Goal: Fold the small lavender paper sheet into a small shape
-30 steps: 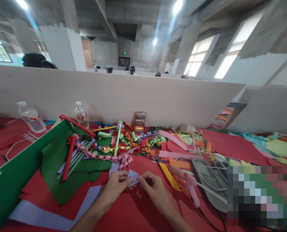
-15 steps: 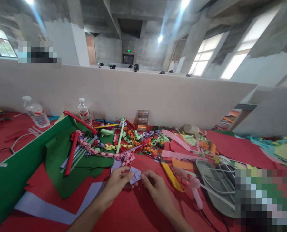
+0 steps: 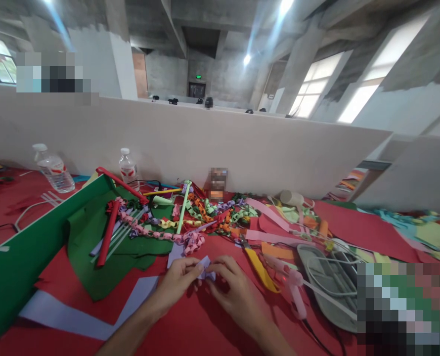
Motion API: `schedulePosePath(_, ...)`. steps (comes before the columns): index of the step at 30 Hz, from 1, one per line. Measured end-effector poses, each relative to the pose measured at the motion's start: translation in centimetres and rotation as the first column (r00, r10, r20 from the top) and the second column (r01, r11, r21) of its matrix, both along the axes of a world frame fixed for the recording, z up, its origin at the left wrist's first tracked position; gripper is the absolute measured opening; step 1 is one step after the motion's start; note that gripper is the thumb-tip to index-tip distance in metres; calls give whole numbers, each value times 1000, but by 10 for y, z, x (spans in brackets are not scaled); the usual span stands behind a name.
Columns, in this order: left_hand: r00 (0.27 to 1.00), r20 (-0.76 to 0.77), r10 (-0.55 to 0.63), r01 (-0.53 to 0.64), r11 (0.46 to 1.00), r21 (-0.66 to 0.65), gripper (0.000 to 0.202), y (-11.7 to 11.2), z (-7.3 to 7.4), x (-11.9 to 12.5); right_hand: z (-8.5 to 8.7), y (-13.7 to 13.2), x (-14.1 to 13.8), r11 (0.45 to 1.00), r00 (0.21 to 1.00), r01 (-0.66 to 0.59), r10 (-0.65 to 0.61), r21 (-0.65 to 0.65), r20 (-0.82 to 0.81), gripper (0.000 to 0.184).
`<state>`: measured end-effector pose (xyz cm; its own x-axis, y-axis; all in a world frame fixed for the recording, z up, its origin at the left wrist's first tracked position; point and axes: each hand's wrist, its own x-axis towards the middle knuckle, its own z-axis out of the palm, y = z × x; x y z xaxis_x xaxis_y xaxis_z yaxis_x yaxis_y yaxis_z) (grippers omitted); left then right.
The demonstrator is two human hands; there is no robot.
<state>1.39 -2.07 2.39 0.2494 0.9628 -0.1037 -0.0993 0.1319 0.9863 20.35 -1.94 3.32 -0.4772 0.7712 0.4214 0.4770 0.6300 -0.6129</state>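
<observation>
A small folded piece of purple paper [image 3: 204, 264] is held between both hands above the red table. My left hand [image 3: 181, 277] pinches its left side between thumb and fingers. On the other side, my right hand [image 3: 229, 284] has its fingers closed on the paper's right edge, partly hiding it. Just beyond the hands lies a pink paper chain [image 3: 194, 242] with a bunched end. To the right of my right hand are a yellow-handled utility knife [image 3: 262, 271] and a pink hot glue gun [image 3: 296, 284] with a small red light.
Purple paper strips [image 3: 66, 316] lie at the front left beside a green board [image 3: 30, 262]. A grey tray [image 3: 327, 291] with cables stands at the right. Paper chains [image 3: 205, 210] are heaped behind, near two water bottles [image 3: 128, 168]. A white partition [image 3: 205, 138] closes the back.
My right hand has moved in to the left over the purple paper. The paper, spread flatter before, is now bent up between the fingers. The view has shifted slightly.
</observation>
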Motion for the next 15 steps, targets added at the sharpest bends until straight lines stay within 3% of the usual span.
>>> schedulePosePath(6,994,-11,-109,109,994,24,45,2,-6,-5,7,-1,-1,993,999,2,-7,-121,-41,26)
schedulePosePath(15,989,-95,-110,117,991,71,42,-1,-11,-5,14,0,0,973,993,-63,38,-224,-113,15)
